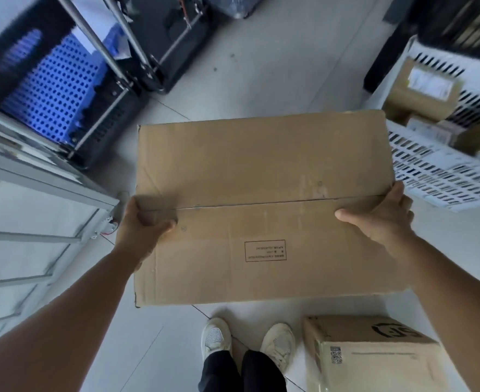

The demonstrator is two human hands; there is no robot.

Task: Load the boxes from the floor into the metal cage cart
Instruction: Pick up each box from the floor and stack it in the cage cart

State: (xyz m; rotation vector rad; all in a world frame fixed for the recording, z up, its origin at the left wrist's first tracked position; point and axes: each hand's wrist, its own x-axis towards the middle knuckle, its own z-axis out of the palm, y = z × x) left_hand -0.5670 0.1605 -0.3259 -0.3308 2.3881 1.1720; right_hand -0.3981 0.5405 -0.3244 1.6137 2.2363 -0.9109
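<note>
A large flat cardboard box [261,171] is held up above the floor in front of me, its top seam running left to right. My left hand [140,224] grips its left edge with the thumb on top. My right hand [383,216] grips its right edge the same way. A smaller cardboard box [374,355] with a QR label sits on the floor at the bottom right, beside my feet. The metal cage cart [43,176] stands at the left, its silver frame bars close to the box's left side.
A blue perforated crate [52,94] and dark equipment sit at the upper left behind metal bars. A white slotted basket [442,171] at the right holds several small parcels [419,91]. Light tiled floor [261,66] stretches ahead. My white shoes [247,340] are below the box.
</note>
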